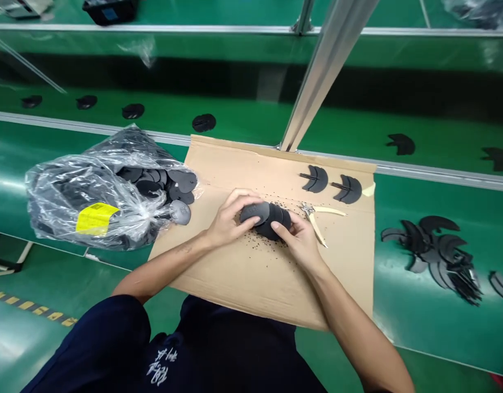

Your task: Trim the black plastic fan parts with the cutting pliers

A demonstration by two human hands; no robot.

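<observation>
Over the cardboard sheet point(227, 278), my left hand point(231, 218) grips a dark oval plastic piece point(255, 212) between thumb and fingers. My right hand point(303, 240) pinches a black curved plastic part point(271, 226) close against it; whether the two are joined I cannot tell. Small black crumbs point(268, 246) are scattered beneath both hands. Just right of my right hand lie cream-handled nippers point(317, 224) with their handles spread. Farther back on the cardboard rest two black curved parts point(315, 179) with thin stems.
An open plastic bag point(91, 180) of dark oval pieces lies at left. Loose black curved parts point(439, 251) are heaped at right. A metal post point(312, 93) rises behind the cardboard. Several black parts point(204, 123) sit spaced along the green strip beyond the rail.
</observation>
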